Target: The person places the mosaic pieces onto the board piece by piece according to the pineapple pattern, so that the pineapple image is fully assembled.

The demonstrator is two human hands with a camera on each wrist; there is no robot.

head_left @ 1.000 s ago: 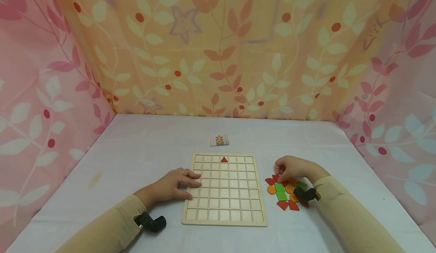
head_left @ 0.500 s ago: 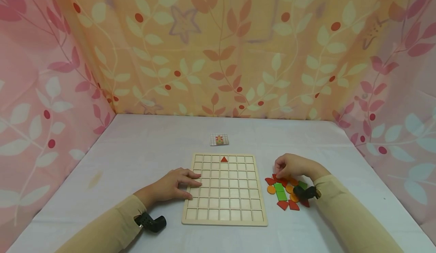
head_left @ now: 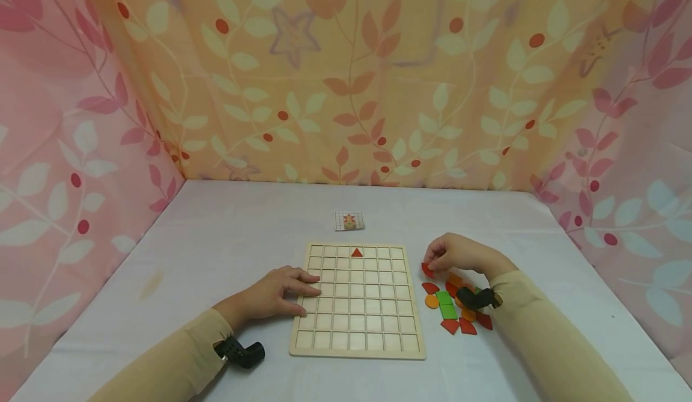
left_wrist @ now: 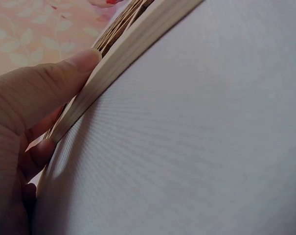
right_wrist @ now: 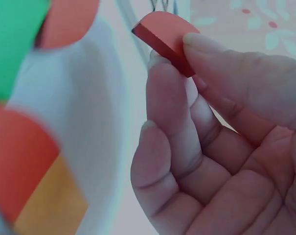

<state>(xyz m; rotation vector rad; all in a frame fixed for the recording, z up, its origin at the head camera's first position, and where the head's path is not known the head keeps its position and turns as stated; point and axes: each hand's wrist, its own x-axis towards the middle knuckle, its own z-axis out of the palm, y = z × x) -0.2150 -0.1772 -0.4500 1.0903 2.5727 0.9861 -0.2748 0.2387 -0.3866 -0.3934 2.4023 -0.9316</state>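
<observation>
My right hand (head_left: 464, 255) pinches a red quarter-circle piece (right_wrist: 168, 35) between thumb and fingers, held above the table right of the wooden grid board (head_left: 358, 307). Below that hand lies a loose group of flat pieces: red quarter circles (head_left: 450, 327), orange discs (head_left: 431, 301) and green squares (head_left: 447, 311). The right wrist partly covers several of them. On the board's left edge rests my left hand (head_left: 278, 294), fingers spread. The left wrist view has its thumb (left_wrist: 64, 73) lying along the board's rim. One red triangle (head_left: 357, 252) sits in a top-row cell.
Behind the board a small card (head_left: 349, 221) with a printed grid and coloured figure lies on the white tablecloth (head_left: 243, 228). Patterned cloth walls (head_left: 346, 89) close off the back and both sides. Each wrist carries a black camera (head_left: 243, 354).
My right hand has lifted a red quarter-circle piece out of the group and moved slightly away and left, toward the board. The left hand and board have stayed put.
</observation>
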